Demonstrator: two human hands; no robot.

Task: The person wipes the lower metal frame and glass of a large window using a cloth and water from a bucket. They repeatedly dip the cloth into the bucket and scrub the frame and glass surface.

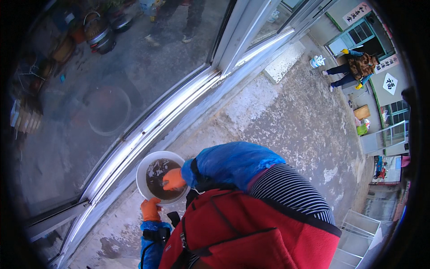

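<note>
A white plastic bucket (pixel 142 162) stands on the concrete beside a sliding-window sill. Murky brown water (pixel 158 168) with some froth or glare on its surface lies inside it. My right hand (pixel 174 179), in an orange glove, reaches into the bucket; its fingertips are at or under the water, so whatever it may hold is hidden. My left hand (pixel 151 209), also in an orange glove, grips the bucket's near left rim from outside. Blue plastic sleeve covers (pixel 231 163) are on both forearms.
A bright metal window track (pixel 181 101) runs diagonally beside the bucket, with glass panes (pixel 111 84) above it. A white slab (pixel 285 64) lies along the wall. Farther off, another person (pixel 359 70) in yellow gloves carries a white bucket (pixel 316 61). Frame panels (pixel 357 232) lean at lower right.
</note>
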